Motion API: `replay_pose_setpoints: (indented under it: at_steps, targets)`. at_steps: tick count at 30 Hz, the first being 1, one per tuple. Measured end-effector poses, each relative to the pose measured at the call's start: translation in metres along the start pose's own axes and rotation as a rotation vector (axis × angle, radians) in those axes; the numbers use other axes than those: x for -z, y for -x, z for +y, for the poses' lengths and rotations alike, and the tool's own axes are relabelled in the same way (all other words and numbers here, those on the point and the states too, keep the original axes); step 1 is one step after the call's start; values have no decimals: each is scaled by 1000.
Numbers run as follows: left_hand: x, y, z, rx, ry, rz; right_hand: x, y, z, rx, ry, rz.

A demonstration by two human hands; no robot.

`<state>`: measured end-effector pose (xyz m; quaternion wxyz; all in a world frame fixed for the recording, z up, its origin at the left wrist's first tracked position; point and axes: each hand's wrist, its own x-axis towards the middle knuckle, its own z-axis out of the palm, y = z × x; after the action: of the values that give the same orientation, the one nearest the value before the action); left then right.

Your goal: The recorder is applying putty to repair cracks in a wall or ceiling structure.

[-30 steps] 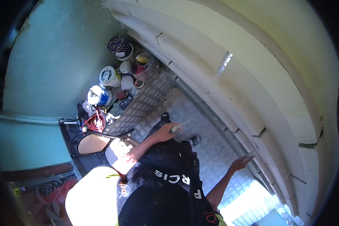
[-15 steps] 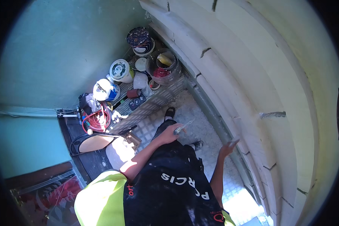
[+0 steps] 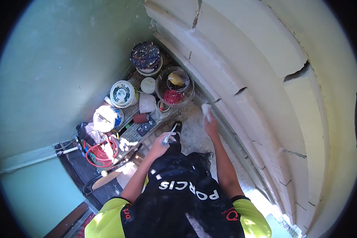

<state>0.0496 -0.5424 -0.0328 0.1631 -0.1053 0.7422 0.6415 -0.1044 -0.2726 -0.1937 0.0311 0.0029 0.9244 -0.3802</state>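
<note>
The left hand has its fingers closed round a slim tool, tip pointing away over the shoe; the right hand seems to grip a whitish piece, kind unclear, near the wall mouldings; a light, steady hold, tip clear of the other hand, suits best.

Black apron: bold white capitals across its middle; small red lettering at its left edge; red emblem with fine print at its right edge. Beyond apron, leftward: bucket lid, dark green label, illegible.
</note>
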Motion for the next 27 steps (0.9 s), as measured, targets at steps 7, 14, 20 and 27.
replay_pose_setpoints:
  at_steps: [7,14,20,27]
  targets:
    - [39,6,-20,73,67,95,-7,-60,-60,117,129,28]
    - [55,18,-46,49,165,254,-13,-37,-71,-307,169,7]
    - [56,39,-64,31,263,431,-58,-91,-158,192,13,117]
    - [60,32,-61,16,263,441,-95,-181,-195,63,382,-158]
